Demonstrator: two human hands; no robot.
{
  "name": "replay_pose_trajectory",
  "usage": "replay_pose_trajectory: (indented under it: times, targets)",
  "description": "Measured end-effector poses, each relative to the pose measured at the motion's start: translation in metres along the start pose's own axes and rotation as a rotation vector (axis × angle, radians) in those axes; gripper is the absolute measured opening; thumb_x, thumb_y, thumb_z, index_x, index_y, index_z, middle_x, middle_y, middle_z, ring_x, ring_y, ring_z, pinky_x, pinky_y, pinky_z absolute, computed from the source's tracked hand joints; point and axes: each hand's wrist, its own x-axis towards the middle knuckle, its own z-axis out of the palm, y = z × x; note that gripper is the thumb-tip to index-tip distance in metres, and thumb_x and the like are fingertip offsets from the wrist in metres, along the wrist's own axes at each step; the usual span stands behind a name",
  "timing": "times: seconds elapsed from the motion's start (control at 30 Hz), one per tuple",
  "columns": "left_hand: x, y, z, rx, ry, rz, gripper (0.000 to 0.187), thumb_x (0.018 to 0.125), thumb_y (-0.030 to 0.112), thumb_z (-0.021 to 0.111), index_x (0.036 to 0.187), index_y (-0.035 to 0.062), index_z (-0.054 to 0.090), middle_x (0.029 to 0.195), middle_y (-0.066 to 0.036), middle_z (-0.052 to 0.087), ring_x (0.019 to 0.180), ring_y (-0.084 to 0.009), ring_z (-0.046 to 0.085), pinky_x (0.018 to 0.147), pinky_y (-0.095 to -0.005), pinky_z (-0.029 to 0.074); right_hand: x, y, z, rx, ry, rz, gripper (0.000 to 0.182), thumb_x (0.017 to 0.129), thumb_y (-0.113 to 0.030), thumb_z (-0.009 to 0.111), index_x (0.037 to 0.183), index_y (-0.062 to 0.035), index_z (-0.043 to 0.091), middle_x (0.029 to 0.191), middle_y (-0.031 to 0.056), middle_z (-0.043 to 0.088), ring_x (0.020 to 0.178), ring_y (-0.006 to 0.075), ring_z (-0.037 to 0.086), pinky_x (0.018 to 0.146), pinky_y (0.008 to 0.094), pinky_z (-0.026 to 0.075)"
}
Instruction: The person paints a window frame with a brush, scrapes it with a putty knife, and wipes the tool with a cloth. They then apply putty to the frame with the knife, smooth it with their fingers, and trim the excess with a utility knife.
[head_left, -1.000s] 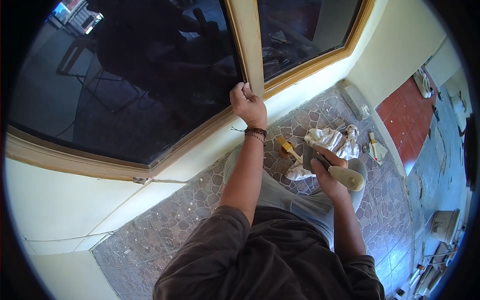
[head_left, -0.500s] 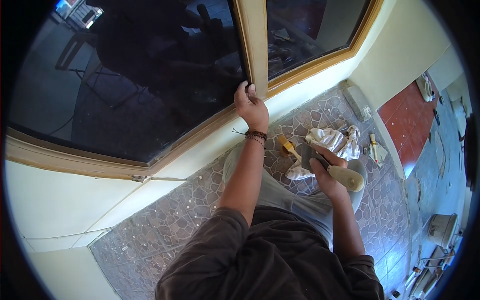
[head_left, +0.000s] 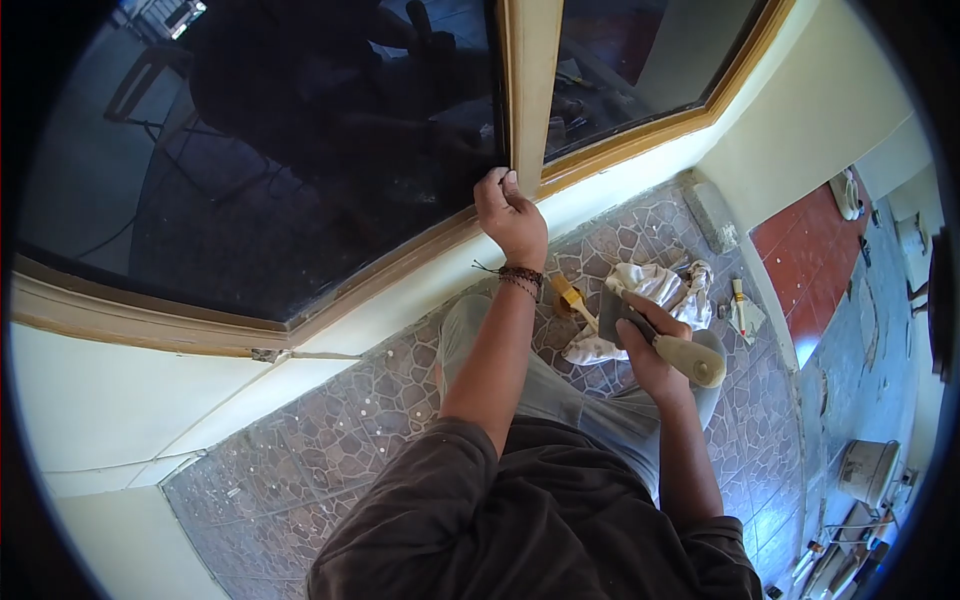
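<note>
My left hand (head_left: pixel 510 212) is raised to the window's wooden frame, at the lower end of the upright post (head_left: pixel 532 90) beside the dark glass (head_left: pixel 350 180). Its fingers are curled and pressed together at the edge between post and glass; what they hold, if anything, is hidden. Lower down, over my knee, my right hand (head_left: pixel 652 352) is closed round a putty knife (head_left: pixel 692 360) with a pale wooden handle and a wide grey blade. The handle's end points to the right, the blade up and left. Part of the blade is behind my fingers.
Beneath my right hand a stained white cloth (head_left: pixel 595 348) lies on the stone-patterned floor (head_left: pixel 340 425). A yellow-handled paintbrush (head_left: pixel 575 298) is left of it, another brush (head_left: pixel 739 300) to the right. A concrete block (head_left: pixel 712 212) stands by the wall; a bucket (head_left: pixel 868 470) is at far right.
The view has shifted slightly, so the window post appears further right. My left hand stays at the post's foot with its fingers a little more curled. My right hand keeps the putty knife.
</note>
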Motion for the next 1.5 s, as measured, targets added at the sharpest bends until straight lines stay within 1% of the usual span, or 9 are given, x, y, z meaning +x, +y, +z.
replay_pose_trajectory:
  times: [0.53,0.77,0.87,1.0,1.1,1.17,1.27,1.4,1.5]
  targets:
    - [0.124,0.021,-0.071,0.001,-1.013,0.260,0.043,0.090,0.008,0.053,0.134,0.0062,0.054,0.069,-0.014,0.063,0.057,-0.0221,0.060,0.058,-0.0335,0.048,0.082,-0.066,0.132,0.061,0.277,-0.303,0.029,0.082,-0.003,0.062,0.110,-0.0002,0.064,0.085,0.0210,0.069,0.077,0.0304,0.071,0.067,0.0347,0.055]
    - [0.153,0.025,-0.084,-0.537,-1.517,-0.723,0.061,0.091,0.009,0.047,0.149,0.0046,0.027,0.060,0.001,0.053,0.042,-0.0057,0.043,0.038,-0.0202,0.032,0.090,-0.060,0.158,-0.062,0.386,-0.502,0.033,0.080,-0.003,0.061,0.112,0.0007,0.062,0.090,0.0218,0.067,0.071,0.0344,0.068,0.063,0.0388,0.056]
    - [0.166,0.031,-0.078,-0.432,-1.628,-0.797,0.038,0.095,0.032,0.052,0.078,0.0013,0.066,0.053,0.000,0.051,0.040,-0.0081,0.043,0.036,-0.0218,0.029,0.096,-0.059,0.166,-0.074,0.428,-0.518,0.032,0.079,-0.002,0.061,0.110,0.0030,0.062,0.087,0.0220,0.066,0.071,0.0362,0.067,0.062,0.0399,0.055]
    - [0.171,0.043,-0.078,-0.325,-1.596,-0.847,0.055,0.095,0.044,0.051,0.050,0.0123,0.045,0.050,-0.001,0.049,0.039,-0.0093,0.041,0.036,-0.0225,0.027,0.101,-0.065,0.166,-0.105,0.421,-0.515,0.032,0.079,-0.003,0.061,0.111,0.0035,0.060,0.085,0.0215,0.065,0.071,0.0369,0.066,0.063,0.0410,0.055]
    - [0.176,0.040,-0.077,-0.292,-1.654,-0.882,0.053,0.096,0.044,0.047,0.059,0.0078,0.054,0.053,-0.004,0.054,0.037,-0.0102,0.041,0.035,-0.0246,0.024,0.100,-0.069,0.167,-0.121,0.357,-0.445,0.037,0.081,-0.004,0.062,0.116,0.0033,0.056,0.087,0.0211,0.063,0.075,0.0376,0.066,0.066,0.0434,0.054]
    - [0.176,0.040,-0.078,-0.333,-1.638,-0.872,0.048,0.097,0.043,0.044,0.116,0.0038,0.063,0.055,-0.003,0.052,0.038,-0.0089,0.038,0.036,-0.0216,0.027,0.102,-0.070,0.168,-0.127,0.346,-0.447,0.037,0.081,-0.005,0.063,0.116,0.0037,0.055,0.087,0.0213,0.063,0.076,0.0378,0.066,0.066,0.0434,0.054]
    - [0.177,0.039,-0.076,-0.354,-1.661,-0.880,0.051,0.097,0.047,0.046,0.068,0.0056,0.053,0.053,-0.006,0.054,0.037,-0.0109,0.041,0.036,-0.0252,0.026,0.103,-0.068,0.166,-0.158,0.330,-0.454,0.038,0.080,-0.005,0.064,0.116,0.0044,0.054,0.087,0.0216,0.063,0.078,0.0381,0.065,0.067,0.0436,0.054]
    - [0.177,0.038,-0.074,-0.335,-1.685,-0.899,0.051,0.096,0.047,0.046,0.068,0.0058,0.053,0.052,-0.006,0.054,0.036,-0.0109,0.040,0.036,-0.0253,0.027,0.109,-0.067,0.162,-0.163,0.374,-0.479,0.030,0.079,-0.007,0.064,0.109,-0.0004,0.062,0.081,0.0222,0.066,0.072,0.0366,0.068,0.063,0.0403,0.055]
    - [0.178,0.041,-0.076,-0.158,-1.733,-0.842,0.054,0.096,0.035,0.033,0.142,0.0076,0.044,0.057,-0.005,0.053,0.040,-0.0100,0.040,0.037,-0.0232,0.027,0.115,-0.073,0.149,-0.192,0.334,-0.470,0.027,0.079,-0.009,0.064,0.105,-0.0008,0.065,0.077,0.0215,0.066,0.072,0.0352,0.068,0.063,0.0399,0.055]
